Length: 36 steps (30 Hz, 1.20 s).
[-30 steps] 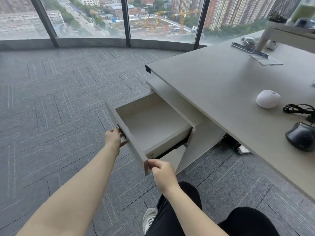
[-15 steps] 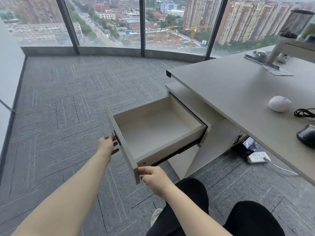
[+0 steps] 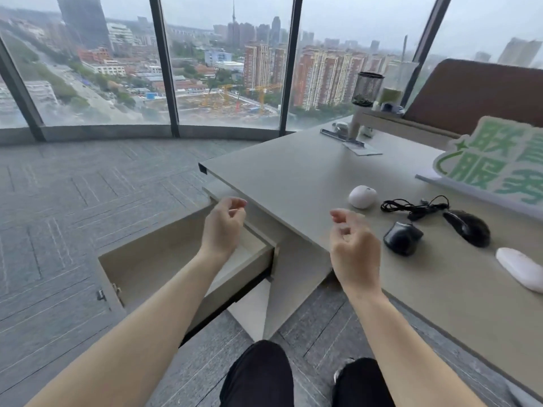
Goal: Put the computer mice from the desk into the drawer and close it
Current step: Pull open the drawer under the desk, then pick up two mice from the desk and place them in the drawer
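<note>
The beige drawer under the desk stands pulled out and empty. Several mice lie on the desk: a round white mouse, a black mouse, a second black mouse with a cable, and a flat white mouse at the right edge. My left hand hovers above the drawer's back corner, fingers loosely curled, holding nothing. Over the desk's near edge is my right hand, left of the black mouse, also empty with fingers apart.
A coiled black cable lies between the mice. A green-and-white sign leans at the right. A mesh pen cup and small items sit on a riser at the back. Grey carpet stretches to the windows.
Both hands have let go of the drawer front and risen toward the desk. The view has lifted, so more of the desk and more mice show.
</note>
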Motion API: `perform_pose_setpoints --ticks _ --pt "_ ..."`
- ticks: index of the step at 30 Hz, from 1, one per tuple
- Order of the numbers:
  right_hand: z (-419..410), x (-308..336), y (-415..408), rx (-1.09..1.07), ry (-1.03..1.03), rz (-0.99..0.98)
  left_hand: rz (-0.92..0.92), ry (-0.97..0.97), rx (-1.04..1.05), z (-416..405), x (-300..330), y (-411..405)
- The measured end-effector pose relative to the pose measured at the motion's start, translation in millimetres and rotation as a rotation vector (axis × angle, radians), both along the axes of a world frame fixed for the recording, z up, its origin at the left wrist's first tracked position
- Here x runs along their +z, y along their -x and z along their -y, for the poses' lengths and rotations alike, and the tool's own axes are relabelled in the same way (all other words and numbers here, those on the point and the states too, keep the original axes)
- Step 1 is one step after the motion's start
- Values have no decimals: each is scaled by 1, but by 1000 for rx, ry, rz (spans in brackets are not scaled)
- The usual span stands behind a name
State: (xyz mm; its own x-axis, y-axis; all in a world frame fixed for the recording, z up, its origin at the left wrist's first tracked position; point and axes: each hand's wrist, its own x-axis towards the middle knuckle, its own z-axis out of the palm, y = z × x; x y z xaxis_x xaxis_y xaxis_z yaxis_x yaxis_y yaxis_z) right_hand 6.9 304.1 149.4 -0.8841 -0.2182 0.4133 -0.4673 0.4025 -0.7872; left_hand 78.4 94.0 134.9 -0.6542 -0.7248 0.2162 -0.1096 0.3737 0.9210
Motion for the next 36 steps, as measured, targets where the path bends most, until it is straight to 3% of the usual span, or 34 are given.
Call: perform_pose_setpoints --ticks 2,4,7,11,15,19,27,36 --pt "-31 3 37 -194 -140 -94 55 24 -149 -36 8 48" --pt "-58 3 66 -319 -356 -48 134 53 -283 -66 11 96" --pt "-82 -1 93 -303 -611 189 204 116 -384 -102 11 157" --pt "-88 -8 116 -226 -686 298 285 239 -429 -127 5 221" --pt "-94 -7 133 -201 -657 273 470 461 -443 -134 -8 261" --pt "-102 -14 141 -252 -656 147 486 602 -321 -139 -15 264" --pt "-89 2 137 -147 -253 -116 171 333 -156 -113 12 212" --pt "-1 84 67 77 89 -306 -60 278 84 -27 70 93"
